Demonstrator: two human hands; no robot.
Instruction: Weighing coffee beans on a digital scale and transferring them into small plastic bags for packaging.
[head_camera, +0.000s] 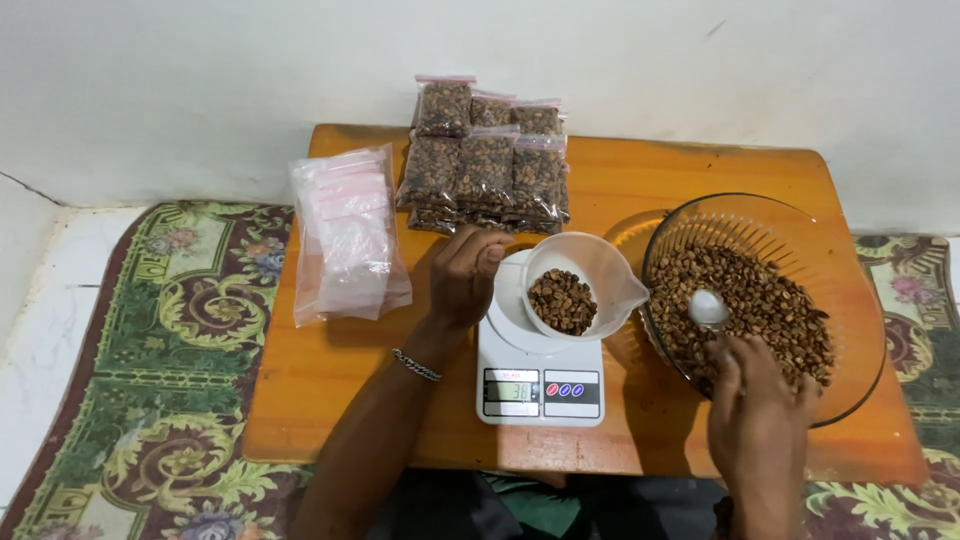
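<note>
My left hand (462, 275) rests against the left side of a white pouring cup (600, 268) that stands on a white digital kitchen scale (540, 385). The cup holds a small heap of brown roasted beans (562, 300). My right hand (755, 420) grips the handle of a white spoon (708, 308), whose bowl lies in the beans inside a large clear glass bowl (800, 225) at the right. The glass bowl is tilted toward me and about half full of the same beans.
A low orange wooden table (350, 400) carries everything. A stack of empty clear zip bags with pink seals (345, 235) lies at the left. Several filled bean bags (485, 165) are piled at the back by the white wall. A patterned green rug (160, 400) surrounds the table.
</note>
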